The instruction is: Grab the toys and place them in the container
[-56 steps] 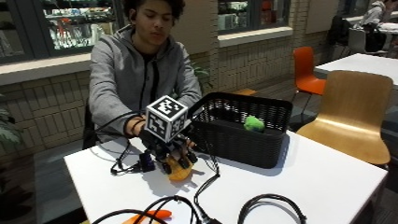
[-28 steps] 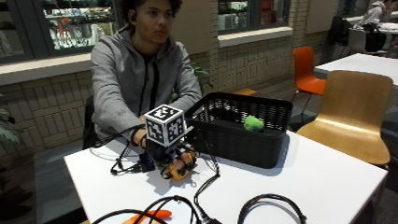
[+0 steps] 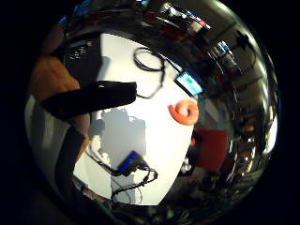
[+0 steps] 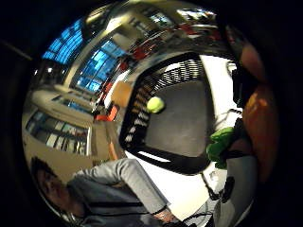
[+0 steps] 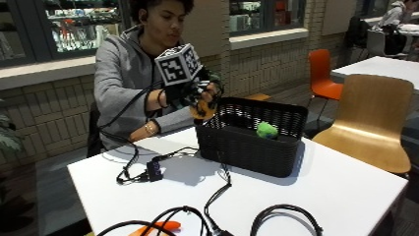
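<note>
The small orange toy with a green leafy top (image 5: 204, 109), smooth and rounded like a plastic carrot or fruit, is sitting in the grip of the gloved right hand (image 5: 191, 93), whose fingers are curling round it, above the near corner of the container. In the thumb side palm view its orange body (image 4: 259, 130) and green tuft are lying right against the palm. The black woven plastic container (image 5: 252, 135), a rectangular basket with a slatted, open-weave wall and a thicker rim, is standing on the white bench (image 5: 340, 191). Inside it a small round lime-green toy (image 5: 266, 130) is resting against the far wall; the palm view is showing the same ball (image 4: 155, 104) on the dark flat floor of the basket.

Another orange toy, curled into a ring (image 3: 184, 112), is lying on the bench near its front edge, well apart from the basket. Black cables (image 5: 216, 211) are looping across the smooth tabletop, and a small black box with blue lights (image 3: 131, 162) is lying among them.

The person, in a grey hooded top, is sitting behind the bench. A curved plywood chair (image 5: 373, 118) is standing to one side, an orange chair (image 5: 324, 73) beyond it, with a brick wall and windows behind.
</note>
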A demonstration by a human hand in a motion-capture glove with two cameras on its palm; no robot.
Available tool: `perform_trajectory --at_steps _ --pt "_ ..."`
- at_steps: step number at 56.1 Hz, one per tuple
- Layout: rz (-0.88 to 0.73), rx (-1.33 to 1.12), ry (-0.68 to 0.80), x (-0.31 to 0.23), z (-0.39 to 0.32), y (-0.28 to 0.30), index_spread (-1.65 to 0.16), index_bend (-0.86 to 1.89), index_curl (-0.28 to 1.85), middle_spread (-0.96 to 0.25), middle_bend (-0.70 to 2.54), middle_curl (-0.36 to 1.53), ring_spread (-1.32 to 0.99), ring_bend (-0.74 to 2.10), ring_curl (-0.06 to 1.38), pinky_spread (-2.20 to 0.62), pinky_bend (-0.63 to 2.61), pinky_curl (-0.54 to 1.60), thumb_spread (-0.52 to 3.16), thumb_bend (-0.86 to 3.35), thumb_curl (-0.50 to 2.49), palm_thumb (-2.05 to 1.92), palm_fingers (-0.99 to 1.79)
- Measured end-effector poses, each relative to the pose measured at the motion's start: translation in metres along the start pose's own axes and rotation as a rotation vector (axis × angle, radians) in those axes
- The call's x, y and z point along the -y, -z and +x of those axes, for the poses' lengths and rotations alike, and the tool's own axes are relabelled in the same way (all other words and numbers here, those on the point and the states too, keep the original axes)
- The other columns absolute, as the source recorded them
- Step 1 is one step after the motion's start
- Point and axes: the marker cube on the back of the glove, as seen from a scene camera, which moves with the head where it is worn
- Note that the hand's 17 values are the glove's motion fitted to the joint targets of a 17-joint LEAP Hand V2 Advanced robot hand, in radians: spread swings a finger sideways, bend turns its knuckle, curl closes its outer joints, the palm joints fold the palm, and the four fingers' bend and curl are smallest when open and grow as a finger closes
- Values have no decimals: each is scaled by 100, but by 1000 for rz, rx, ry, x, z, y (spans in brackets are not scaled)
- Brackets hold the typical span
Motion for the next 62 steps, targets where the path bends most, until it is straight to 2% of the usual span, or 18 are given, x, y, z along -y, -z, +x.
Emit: perform_trajectory --at_steps 8,15,19,22,23,24,25,26,29,34,43,62 --pt "-82 9 122 19 -64 -19 -30 51 81 -26 51 70 -40 92 66 -31 121 45 118 26 71 81 54" --pt "-119 -60 160 22 -88 -46 -30 53 87 -27 52 76 -40 94 68 -30 122 46 115 24 74 81 49" --pt "-180 -71 152 21 -95 -55 -31 57 91 -27 52 79 -40 91 70 -27 121 47 115 23 75 80 37" --pt "-266 -59 158 17 -100 -58 -31 54 91 -24 48 79 -36 82 68 -21 120 47 124 24 73 78 17" --pt "-292 -55 162 17 -101 -59 -31 51 90 -22 42 76 -33 73 66 -17 123 48 127 22 70 74 0" --pt "-313 -51 168 16 -101 -59 -30 39 86 -19 38 75 -29 67 66 -14 126 49 128 18 67 67 -24" --pt "-325 -46 173 15 -102 -59 -30 37 86 -18 37 74 -28 65 66 -13 126 48 130 17 66 66 -22" --pt "-330 -40 177 15 -102 -58 -30 11 76 -13 33 71 -24 57 63 -10 132 49 129 12 63 57 -50" --pt "-308 -26 174 14 -101 -56 -29 -4 64 -7 23 66 -18 43 56 -5 130 45 129 2 57 43 -57" --pt "-271 1 128 14 -82 -47 -28 -7 46 0 15 59 -12 30 50 0 125 43 129 -3 51 33 -48" --pt "-252 3 8 -1 -29 -35 -27 -3 28 4 17 52 -7 34 48 4 117 39 130 -2 45 28 -28" --pt "-247 -82 -432 -59 169 1 -26 5 13 5 19 47 -6 38 47 6 111 36 132 -1 39 29 -18"
